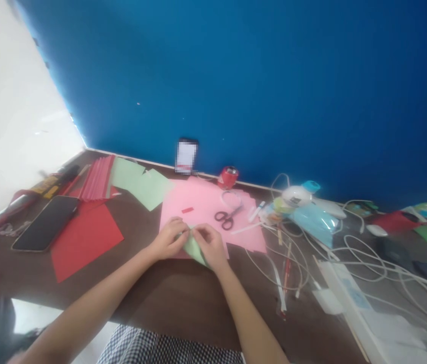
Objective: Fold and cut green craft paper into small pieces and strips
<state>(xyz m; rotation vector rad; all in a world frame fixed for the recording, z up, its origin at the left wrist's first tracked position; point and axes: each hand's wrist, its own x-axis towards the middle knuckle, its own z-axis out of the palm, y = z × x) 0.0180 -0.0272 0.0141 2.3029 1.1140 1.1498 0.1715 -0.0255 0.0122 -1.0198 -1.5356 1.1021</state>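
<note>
Both hands pinch one small green paper piece [194,248] between them: left hand [170,239] closed on its upper edge, right hand [209,245] on its right side. It lies over the pink sheet [205,205], near the scissors [225,218]. No writing is legible.

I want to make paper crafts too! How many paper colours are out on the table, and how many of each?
Green paper: 2, a small folded piece pinched by the left hand and right hand, and loose sheets.
Pink paper: 1.
Red paper: 2, a flat sheet and a stack.
Total: 5.
</note>
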